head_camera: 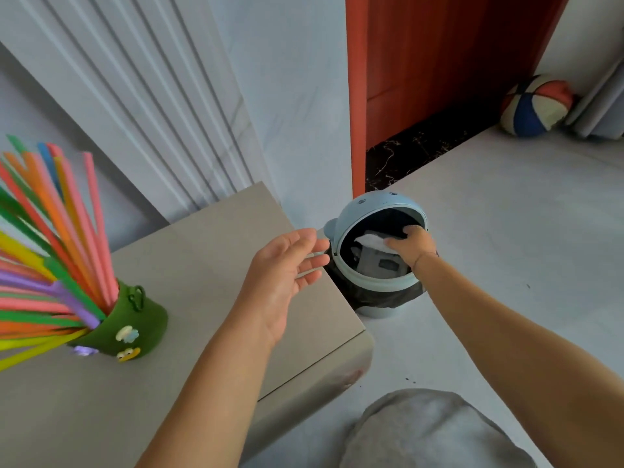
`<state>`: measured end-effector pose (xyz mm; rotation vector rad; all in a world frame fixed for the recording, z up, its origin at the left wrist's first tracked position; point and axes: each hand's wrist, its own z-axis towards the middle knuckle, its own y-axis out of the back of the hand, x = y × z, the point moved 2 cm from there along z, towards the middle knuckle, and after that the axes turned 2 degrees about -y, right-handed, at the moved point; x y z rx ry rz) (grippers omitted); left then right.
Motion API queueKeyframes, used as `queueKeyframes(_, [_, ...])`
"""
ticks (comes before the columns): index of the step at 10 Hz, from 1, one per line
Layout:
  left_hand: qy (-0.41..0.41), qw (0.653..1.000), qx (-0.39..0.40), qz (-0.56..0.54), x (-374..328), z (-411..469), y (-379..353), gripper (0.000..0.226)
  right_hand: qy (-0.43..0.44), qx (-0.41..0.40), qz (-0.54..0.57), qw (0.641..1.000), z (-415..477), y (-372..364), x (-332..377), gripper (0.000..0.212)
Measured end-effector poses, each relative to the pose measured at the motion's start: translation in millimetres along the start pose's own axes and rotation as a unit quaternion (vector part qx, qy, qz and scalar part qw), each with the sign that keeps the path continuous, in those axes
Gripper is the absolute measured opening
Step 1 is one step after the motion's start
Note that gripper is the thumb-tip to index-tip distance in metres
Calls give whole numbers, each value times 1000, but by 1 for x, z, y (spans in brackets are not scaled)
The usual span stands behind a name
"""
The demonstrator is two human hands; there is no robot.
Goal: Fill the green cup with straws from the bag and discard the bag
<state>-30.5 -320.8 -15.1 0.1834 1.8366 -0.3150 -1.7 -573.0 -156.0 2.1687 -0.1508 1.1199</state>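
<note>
Fingers (393,244) of right hand (413,244) pinch white bag (371,238) inside blue bin (361,211), frame centre; left hand (283,275) spread wide, empty; green cup (135,319) with straws (50,231) lower left.

We see the green cup (130,324) standing on the grey table at the near left, its side dotted with small stuck-on ornaments. It is packed with bright straws (50,251) in pink, orange, yellow, green, purple and blue, which fan out up and to the left from its mouth. Well apart, to the right and beyond the table's corner, the crumpled clear bag (373,240) lies in the mouth of a pale blue bin on the floor.
</note>
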Motion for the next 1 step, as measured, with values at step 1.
queueKeyframes(1, [-11,1000,0,-4,-6,-19,2,13,58,-3,11,998,-28,15,10,66])
